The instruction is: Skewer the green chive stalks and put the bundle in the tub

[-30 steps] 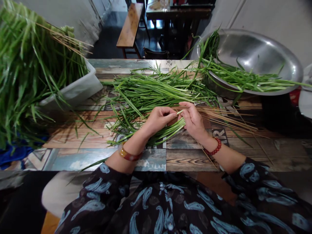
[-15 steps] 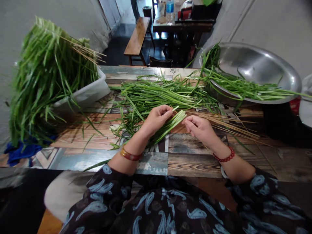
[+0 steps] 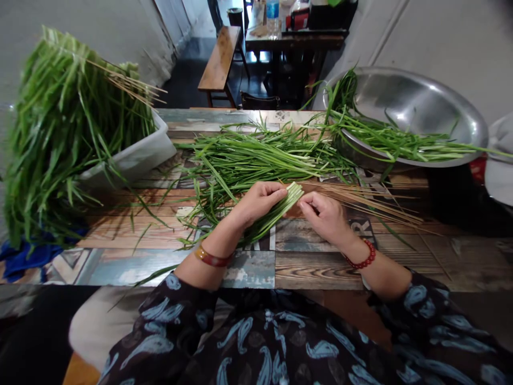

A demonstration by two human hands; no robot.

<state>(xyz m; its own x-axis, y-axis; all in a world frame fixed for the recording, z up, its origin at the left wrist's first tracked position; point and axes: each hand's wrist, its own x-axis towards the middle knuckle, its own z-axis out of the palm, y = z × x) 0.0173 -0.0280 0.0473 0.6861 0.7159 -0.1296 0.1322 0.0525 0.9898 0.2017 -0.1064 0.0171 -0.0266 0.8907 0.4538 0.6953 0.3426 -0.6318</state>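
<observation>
My left hand (image 3: 260,202) is closed around a small bunch of garlic chives (image 3: 286,200), its pale cut ends together and pointing up to the right. The leaves trail down beneath my wrist. Just right of those ends, my right hand (image 3: 324,216) is pinched, thumb against fingers. Whatever sits in that pinch is too small or hidden to make out. Behind both hands lies a loose pile of garlic chives (image 3: 252,155). Thin bamboo skewers (image 3: 385,206) are spread on the table (image 3: 320,267) beyond my right hand.
At left, a white plastic bin (image 3: 138,155) carries a tall heap of skewered chives (image 3: 72,117), with a blue cloth (image 3: 24,259) below. A steel basin (image 3: 433,96) holding more chives stands at back right. Past the table are a wooden bench (image 3: 220,59) and another table (image 3: 294,41).
A single stalk that stuck up apart from the bunch now lies level with the other ends under my left thumb. My right hand stays beside the bunch. The whole view has shifted slightly.
</observation>
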